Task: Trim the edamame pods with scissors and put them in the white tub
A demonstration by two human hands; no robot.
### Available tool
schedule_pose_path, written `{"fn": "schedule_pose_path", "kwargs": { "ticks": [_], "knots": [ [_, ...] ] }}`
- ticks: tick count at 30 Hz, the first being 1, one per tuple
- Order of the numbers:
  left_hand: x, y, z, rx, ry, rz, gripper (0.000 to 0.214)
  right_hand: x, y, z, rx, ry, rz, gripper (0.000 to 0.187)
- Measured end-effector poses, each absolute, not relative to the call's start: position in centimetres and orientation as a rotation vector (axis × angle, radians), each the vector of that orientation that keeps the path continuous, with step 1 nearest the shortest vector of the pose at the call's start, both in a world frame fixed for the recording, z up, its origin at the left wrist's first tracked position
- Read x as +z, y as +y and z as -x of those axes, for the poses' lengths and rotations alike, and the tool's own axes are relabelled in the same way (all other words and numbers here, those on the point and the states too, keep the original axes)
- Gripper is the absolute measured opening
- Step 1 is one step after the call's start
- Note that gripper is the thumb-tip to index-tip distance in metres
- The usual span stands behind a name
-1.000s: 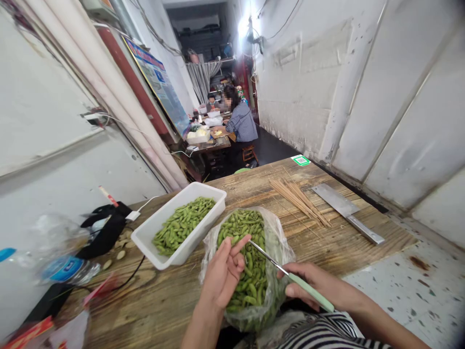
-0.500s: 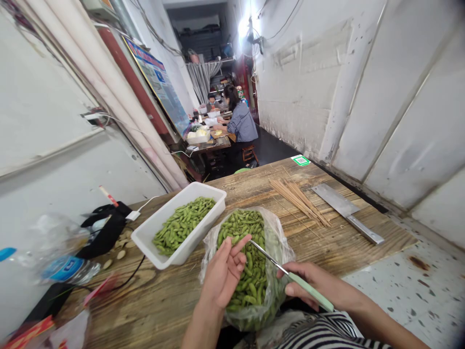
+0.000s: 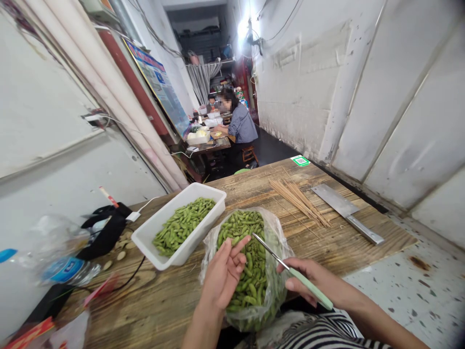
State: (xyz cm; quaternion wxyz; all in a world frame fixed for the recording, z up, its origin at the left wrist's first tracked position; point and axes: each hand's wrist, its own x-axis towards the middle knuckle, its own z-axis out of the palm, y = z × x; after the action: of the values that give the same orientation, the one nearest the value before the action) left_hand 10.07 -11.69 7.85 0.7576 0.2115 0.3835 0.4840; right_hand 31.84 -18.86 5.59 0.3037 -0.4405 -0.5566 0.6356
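Left hand [image 3: 223,274] hovered over the open plastic bag [image 3: 280,238] of edamame pods [image 3: 254,283], fingers loosely curled and index out. Couldn't tell if a pod was pinched. Right hand [image 3: 313,285] was closed around the green handle of the scissors [image 3: 290,270], with the blade tip just beside the left index finger.

Risks as I saw them:
- The tip nicks that finger.
- The tip snags the thin bag wall and pods spill.
- The bag sat at the near edge of the wooden table [image 3: 170,300], so a shove could tip it off.

White tray [image 3: 145,237] of pods was just beside the bag, on its left.
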Motion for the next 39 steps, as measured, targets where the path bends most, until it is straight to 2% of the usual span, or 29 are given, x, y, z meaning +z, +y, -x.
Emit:
{"fn": "schedule_pose_path", "kwargs": {
  "ticks": [11, 24, 39],
  "knots": [
    [8.0, -11.67, -9.95, 1.045, 0.827, -0.448, 0.013, 5.62, -18.97, -31.46, 1.779, -1.46, 1.151, 0.05],
    [7.85, -11.74, -9.91, 1.052, 0.822, -0.46, 0.012, 4.91, -18.91, -31.53, 1.779, -1.455, 1.132, 0.047],
    [8.14, -12.51, -10.72, 1.104, 0.982, -0.789, 0.03, 5.07, -19.14, -31.57, 1.849, -1.375, 1.119, 0.045]
  ]
}}
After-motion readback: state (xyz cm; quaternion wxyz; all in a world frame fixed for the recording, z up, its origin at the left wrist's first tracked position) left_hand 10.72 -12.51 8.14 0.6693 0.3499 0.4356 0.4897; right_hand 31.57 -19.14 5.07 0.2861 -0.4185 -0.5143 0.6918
